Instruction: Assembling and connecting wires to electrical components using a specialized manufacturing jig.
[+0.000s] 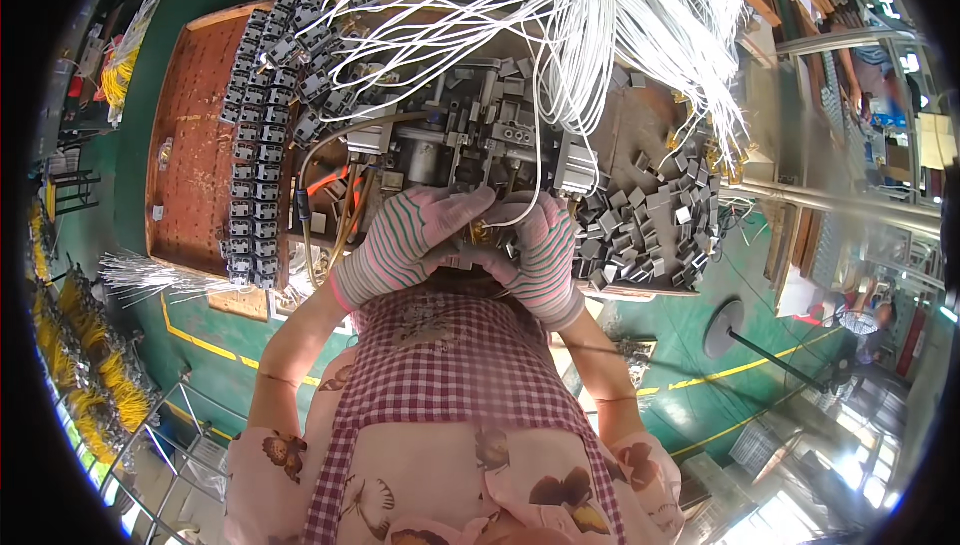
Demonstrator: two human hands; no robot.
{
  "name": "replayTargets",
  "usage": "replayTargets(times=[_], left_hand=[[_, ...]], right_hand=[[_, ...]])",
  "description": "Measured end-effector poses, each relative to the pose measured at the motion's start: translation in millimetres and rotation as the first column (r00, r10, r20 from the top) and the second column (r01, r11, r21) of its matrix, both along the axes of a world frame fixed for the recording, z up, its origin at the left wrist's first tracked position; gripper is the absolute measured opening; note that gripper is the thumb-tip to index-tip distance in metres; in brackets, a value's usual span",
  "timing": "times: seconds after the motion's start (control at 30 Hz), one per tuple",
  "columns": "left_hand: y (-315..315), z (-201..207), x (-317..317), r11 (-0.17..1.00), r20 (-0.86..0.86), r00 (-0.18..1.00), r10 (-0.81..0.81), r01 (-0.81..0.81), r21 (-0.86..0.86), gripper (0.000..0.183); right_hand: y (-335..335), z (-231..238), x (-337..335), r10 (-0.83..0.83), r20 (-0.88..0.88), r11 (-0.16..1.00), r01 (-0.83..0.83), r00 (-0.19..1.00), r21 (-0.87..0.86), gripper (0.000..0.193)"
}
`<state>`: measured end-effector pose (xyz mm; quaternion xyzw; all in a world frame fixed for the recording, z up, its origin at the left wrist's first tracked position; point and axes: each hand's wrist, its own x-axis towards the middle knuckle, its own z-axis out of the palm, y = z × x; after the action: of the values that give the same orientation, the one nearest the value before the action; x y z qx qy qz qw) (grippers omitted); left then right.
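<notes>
My left hand (pixel 405 237) and my right hand (pixel 546 257), both in striped knit gloves, meet at the front edge of a metal bench fixture (pixel 425 160). Between them is a small part with brass-coloured metal (pixel 482 235), mostly hidden by the fingers. The left fingers are closed on this part. A single white wire (pixel 539 135) hangs from the bundle above and curves down into the right hand, pinched between thumb and fingers. The wire's end is hidden by the gloves.
A large bundle of white wires (pixel 590 5) hangs above the fixture. Rows of grey-black metal assemblies (pixel 255 175) lie beside a reddish-brown wooden board (pixel 190 135) on the left. Loose grey metal housings (pixel 640 230) are heaped at right. Brownish tubes (pixel 315 180) run left of the fixture.
</notes>
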<state>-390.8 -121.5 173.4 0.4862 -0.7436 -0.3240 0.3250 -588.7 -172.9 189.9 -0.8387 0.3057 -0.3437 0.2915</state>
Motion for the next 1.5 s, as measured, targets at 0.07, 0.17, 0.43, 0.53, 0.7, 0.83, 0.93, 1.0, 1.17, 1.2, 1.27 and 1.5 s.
replayTargets(times=[0.07, 0.17, 0.43, 0.53, 0.7, 0.83, 0.93, 1.0, 1.17, 1.2, 1.27, 1.5], left_hand=[[0.6, 8.8, 1.4, 0.992, 0.162, 0.987, -0.018, 0.039, -0.124, 0.075], [6.3, -9.4, -0.8, 0.988, -0.170, 0.985, -0.021, -0.006, -0.155, 0.085], [3.1, 13.5, -2.8, 0.998, 0.236, 0.972, -0.019, 0.032, -0.054, 0.076], [11.5, 5.1, -3.1, 0.989, 0.198, 0.980, 0.038, -0.009, -0.145, 0.070], [18.1, -9.4, -0.6, 0.999, -0.087, 0.996, 0.016, -0.020, -0.046, 0.068], [13.8, -12.5, 8.4, 0.980, -0.112, 0.994, 0.005, -0.028, -0.199, 0.072], [12.2, -17.5, 14.5, 0.983, -0.094, 0.996, -0.012, -0.006, -0.182, 0.072], [11.8, -20.6, 16.6, 0.988, -0.120, 0.993, -0.020, 0.001, -0.157, 0.072], [22.9, -23.5, -0.8, 0.989, -0.280, 0.953, 0.113, -0.135, -0.061, 0.060], [23.9, -27.4, -1.3, 0.989, -0.279, 0.954, 0.112, -0.134, -0.062, 0.060], [25.3, -35.4, -1.8, 0.931, -0.420, 0.851, 0.316, -0.193, 0.309, 0.053], [-1.3, -35.7, -12.5, 0.771, -0.526, 0.658, 0.539, -0.133, 0.623, 0.056]], right_hand=[[-0.7, -3.5, -4.0, -0.001, 0.008, 1.000, 0.001, 1.000, -0.010, 0.050], [7.0, -4.9, -4.6, 0.045, 0.043, 0.997, -0.048, 0.998, 0.065, 0.051], [-2.4, -7.4, -14.3, 0.006, -0.009, 0.996, -0.007, 1.000, -0.090, 0.052], [-5.4, 0.3, -11.1, 0.038, 0.016, 0.999, -0.038, 0.999, -0.032, 0.053], [0.4, -10.4, -6.1, 0.039, 0.028, 0.979, -0.044, 0.999, 0.197, 0.054], [2.0, -10.8, -1.4, 0.012, 0.029, 0.987, -0.016, 1.000, 0.158, 0.054], [4.7, -10.2, 1.6, 0.014, 0.055, 0.990, -0.021, 0.998, 0.141, 0.054], [5.6, -6.2, 4.5, -0.001, 0.057, 0.989, -0.007, 0.998, 0.147, 0.052], [-0.2, 4.6, 2.5, 0.053, 0.046, 0.939, -0.065, 0.998, 0.338, 0.058], [-5.8, 9.1, 3.4, 0.142, 0.019, 0.935, -0.141, 0.990, 0.325, 0.065], [-12.1, 8.3, 7.1, 0.230, -0.007, 0.925, -0.216, 0.973, 0.312, 0.072], [-31.5, -1.0, 16.8, 0.122, -0.339, 0.980, -0.058, 0.933, 0.193, 0.071]])
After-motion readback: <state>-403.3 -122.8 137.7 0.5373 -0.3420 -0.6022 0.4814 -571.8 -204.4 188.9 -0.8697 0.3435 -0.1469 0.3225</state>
